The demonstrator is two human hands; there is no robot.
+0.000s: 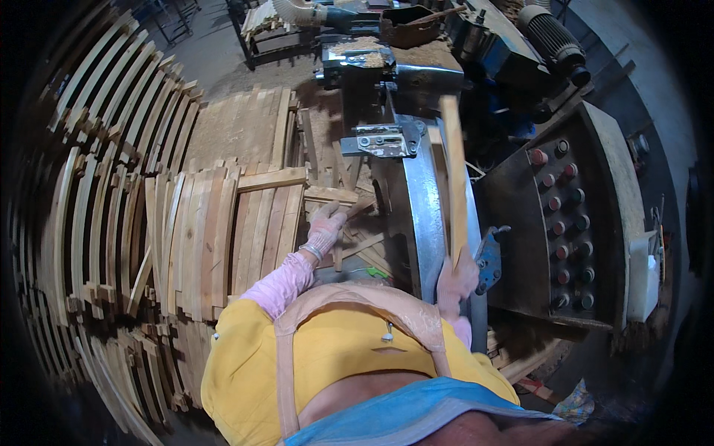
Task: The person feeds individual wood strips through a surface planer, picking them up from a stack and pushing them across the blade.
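My right hand, in a pale pink glove, is closed around the lower end of a long wooden strip. The strip stands out away from me along the right side of the machine's shiny metal bed; a shorter wooden piece shows just left of it. To the left, my gloved left hand is held over the gap between the stacked boards and the machine. Its fingers look loosely spread, next to a short wooden piece; whether they touch it is unclear.
Stacked wooden strips fill the left side. A metal clamp sits at the bed's far end. On the right stands a control panel with several buttons, near a blue metal bracket. A motor lies beyond. Offcuts lie below.
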